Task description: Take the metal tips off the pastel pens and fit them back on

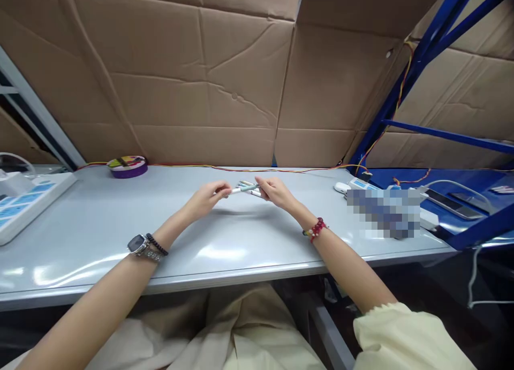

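A slim white and grey-green pen (248, 188) is held level above the table, between my two hands. My left hand (209, 196) pinches its white end between thumb and fingers. At the opposite end, the fingers of my right hand (275, 191) are closed around the grey-green part. Whether the pen is in one piece or its parts are separated, I cannot tell. Just behind it lie more pens (243, 183), partly covered by the held one and by my right hand.
The grey table (172, 257) meets a cardboard wall (236, 107). A purple roll of tape (127, 167) sits at the back left, near a power strip (30, 201). Red and yellow wires (225, 168) run along the back edge. A blurred-out item (383, 212) and a phone (452, 203) are right.
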A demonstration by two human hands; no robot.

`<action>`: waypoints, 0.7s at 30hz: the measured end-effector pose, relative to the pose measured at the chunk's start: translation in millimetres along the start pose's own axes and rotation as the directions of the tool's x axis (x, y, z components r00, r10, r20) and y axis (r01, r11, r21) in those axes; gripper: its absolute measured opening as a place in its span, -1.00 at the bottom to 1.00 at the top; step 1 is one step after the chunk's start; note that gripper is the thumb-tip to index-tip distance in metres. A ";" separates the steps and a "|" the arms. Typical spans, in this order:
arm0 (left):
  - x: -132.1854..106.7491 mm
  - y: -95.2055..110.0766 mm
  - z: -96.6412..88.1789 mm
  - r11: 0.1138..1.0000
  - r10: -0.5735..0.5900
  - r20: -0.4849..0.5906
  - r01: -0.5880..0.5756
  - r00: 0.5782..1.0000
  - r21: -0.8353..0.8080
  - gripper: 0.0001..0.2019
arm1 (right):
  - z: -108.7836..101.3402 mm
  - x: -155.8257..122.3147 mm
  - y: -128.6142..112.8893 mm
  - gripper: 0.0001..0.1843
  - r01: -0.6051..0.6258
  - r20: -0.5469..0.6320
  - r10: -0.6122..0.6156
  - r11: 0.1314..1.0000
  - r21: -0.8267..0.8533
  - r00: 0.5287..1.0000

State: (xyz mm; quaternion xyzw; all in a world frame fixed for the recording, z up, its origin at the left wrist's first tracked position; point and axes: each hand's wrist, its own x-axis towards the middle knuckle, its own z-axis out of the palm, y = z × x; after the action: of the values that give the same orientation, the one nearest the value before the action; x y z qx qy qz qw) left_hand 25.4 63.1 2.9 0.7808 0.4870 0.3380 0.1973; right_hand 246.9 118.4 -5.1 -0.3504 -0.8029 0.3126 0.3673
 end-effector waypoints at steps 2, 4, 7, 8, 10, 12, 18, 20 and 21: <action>0.9 -1.1 -2.4 0.999 -0.011 -0.043 0.013 0.999 0.037 -0.69 | -2.4 0.0 -1.2 -0.56 0.022 0.002 -0.022 0.999 0.031 1.000; 1.5 -2.2 -4.0 0.997 -0.021 -0.068 0.025 0.997 0.068 -0.67 | -5.5 -0.1 -3.3 -0.69 0.058 0.003 -0.058 0.997 0.056 0.998; 1.8 -3.4 -4.4 0.995 -0.015 -0.072 0.022 0.997 0.100 -0.64 | -8.0 0.4 -5.2 -0.72 0.099 -0.002 -0.099 0.993 0.071 0.995; 1.8 -3.6 -4.2 0.994 -0.009 -0.068 0.016 0.998 0.109 -0.64 | -7.9 0.7 -5.2 -0.78 0.101 -0.007 -0.100 0.992 0.072 0.995; 1.8 -3.8 -3.6 0.992 0.008 -0.064 0.001 0.998 0.127 -0.64 | -7.1 1.1 -4.8 -0.85 0.088 -0.016 -0.088 0.994 0.071 0.996; 1.7 -4.2 -2.9 0.988 0.029 -0.067 -0.018 0.997 0.150 -0.65 | -5.5 0.6 -4.5 -0.80 0.061 -0.011 -0.060 0.995 0.076 0.998; 0.6 -7.9 -1.9 0.956 0.145 -0.091 -0.116 0.985 0.269 -0.70 | 4.2 -3.7 -7.4 -0.49 -0.126 0.105 0.106 0.972 0.200 0.989; 0.5 -8.6 -3.9 0.927 0.208 -0.096 -0.165 0.973 0.337 -0.71 | 8.5 -4.4 -7.9 -0.50 -0.222 0.182 0.177 0.937 0.268 0.967; 0.6 -8.6 -5.6 0.908 0.241 -0.096 -0.189 0.966 0.375 -0.71 | 10.4 -4.5 -7.8 -0.53 -0.268 0.224 0.205 0.915 0.300 0.953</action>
State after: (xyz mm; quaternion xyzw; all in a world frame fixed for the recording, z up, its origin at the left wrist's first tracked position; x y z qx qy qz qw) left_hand 16.2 67.3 1.5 0.8269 0.4645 0.3161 -0.0233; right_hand 238.1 107.9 -6.4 -0.3484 -0.7223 0.5154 0.3021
